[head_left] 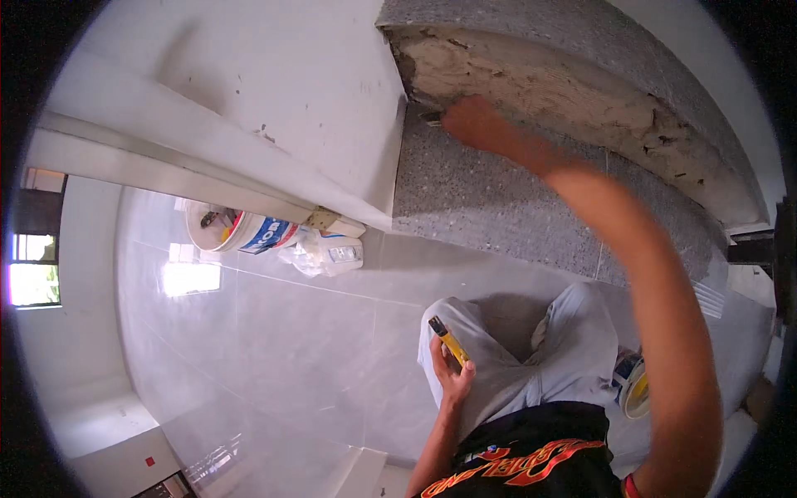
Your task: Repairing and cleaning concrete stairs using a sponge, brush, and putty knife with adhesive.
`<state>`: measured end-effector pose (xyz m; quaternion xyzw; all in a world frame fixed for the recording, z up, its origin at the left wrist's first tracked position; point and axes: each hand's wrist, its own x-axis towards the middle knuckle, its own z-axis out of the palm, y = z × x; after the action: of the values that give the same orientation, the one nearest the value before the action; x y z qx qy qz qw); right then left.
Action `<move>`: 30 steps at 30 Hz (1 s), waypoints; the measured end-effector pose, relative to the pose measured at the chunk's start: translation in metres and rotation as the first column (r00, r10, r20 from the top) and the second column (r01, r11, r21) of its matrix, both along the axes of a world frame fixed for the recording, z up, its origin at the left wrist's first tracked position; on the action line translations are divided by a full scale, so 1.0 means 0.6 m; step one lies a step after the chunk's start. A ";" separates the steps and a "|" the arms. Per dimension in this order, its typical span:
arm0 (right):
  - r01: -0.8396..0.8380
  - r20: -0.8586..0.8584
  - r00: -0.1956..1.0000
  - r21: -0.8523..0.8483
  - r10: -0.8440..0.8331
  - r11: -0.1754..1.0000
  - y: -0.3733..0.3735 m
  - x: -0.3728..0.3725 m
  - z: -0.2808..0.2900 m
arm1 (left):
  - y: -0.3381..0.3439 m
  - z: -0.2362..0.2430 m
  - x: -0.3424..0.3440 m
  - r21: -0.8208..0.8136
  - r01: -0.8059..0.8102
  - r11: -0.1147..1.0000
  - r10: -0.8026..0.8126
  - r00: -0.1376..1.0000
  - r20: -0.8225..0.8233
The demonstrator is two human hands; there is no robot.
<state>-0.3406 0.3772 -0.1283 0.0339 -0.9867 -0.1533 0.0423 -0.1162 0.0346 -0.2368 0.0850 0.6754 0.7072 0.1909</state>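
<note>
My right hand reaches up to the inner corner of a grey speckled step, closed on a small tool, perhaps a blade or scraper, mostly hidden by my fingers. Just above it runs the riser, rough with beige plaster and dark patches. My left hand grips a yellow and black utility knife over my bent left knee, its top end pointing up and away from me.
A white pail with tools inside stands by the wall, beside a crumpled white bag. Another bucket is at my right knee. I sit on grey tiled floor; windows are at far left.
</note>
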 end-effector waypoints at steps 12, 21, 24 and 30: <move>-0.239 0.051 0.969 -0.077 0.243 0.968 -0.079 0.323 0.002 | -0.004 0.000 -0.009 0.025 -0.044 0.999 0.042 0.996 0.082; 0.053 0.173 0.985 -0.398 0.018 0.916 -0.071 0.055 0.024 | -0.012 -0.012 0.000 0.001 -0.061 0.998 0.060 0.994 0.089; -0.340 0.086 0.929 -0.186 0.360 0.922 -0.136 0.152 0.001 | -0.007 -0.002 -0.001 0.002 -0.058 0.998 0.057 0.994 0.093; 0.029 0.123 0.992 -0.500 0.037 0.866 -0.111 0.074 -0.016 | -0.017 -0.015 -0.007 0.008 -0.040 0.999 0.040 0.998 0.051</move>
<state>-0.2965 0.3106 -0.1381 0.0336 -0.9933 0.1102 -0.0134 -0.1206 0.0245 -0.2459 0.0542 0.6687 0.7159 0.1935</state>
